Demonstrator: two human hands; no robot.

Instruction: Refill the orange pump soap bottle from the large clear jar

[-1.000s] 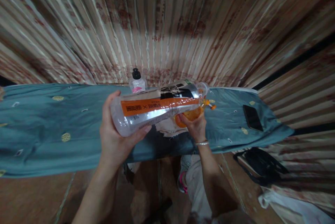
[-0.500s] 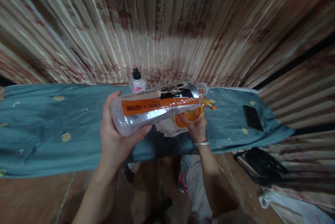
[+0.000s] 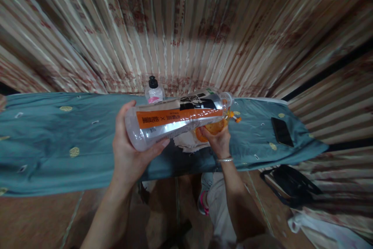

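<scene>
Across the middle of the head view, a clear plastic bottle (image 3: 175,115) with an orange, silver and black label is held nearly sideways, its uncapped-looking mouth to the right. My left hand (image 3: 128,148) is wrapped round its base end. My right hand (image 3: 218,138) is closed on a see-through orange container (image 3: 214,127) below the bottle's neck; the bottle hides part of it. A small orange and white piece (image 3: 235,117) sticks out on its right; I cannot tell its exact kind. A crumpled pale cloth or tissue (image 3: 190,143) lies beneath.
A clear pump-style bottle (image 3: 154,93) with a black top stands behind the held bottle. On the right of the teal cloth-covered table (image 3: 93,136) lies a black phone (image 3: 282,131). A striped curtain (image 3: 186,27) hangs behind. A black bag (image 3: 291,185) sits on the floor.
Almost nothing differs. Both hands hold the same things in nearly the same place; the whole view has shifted very slightly.
</scene>
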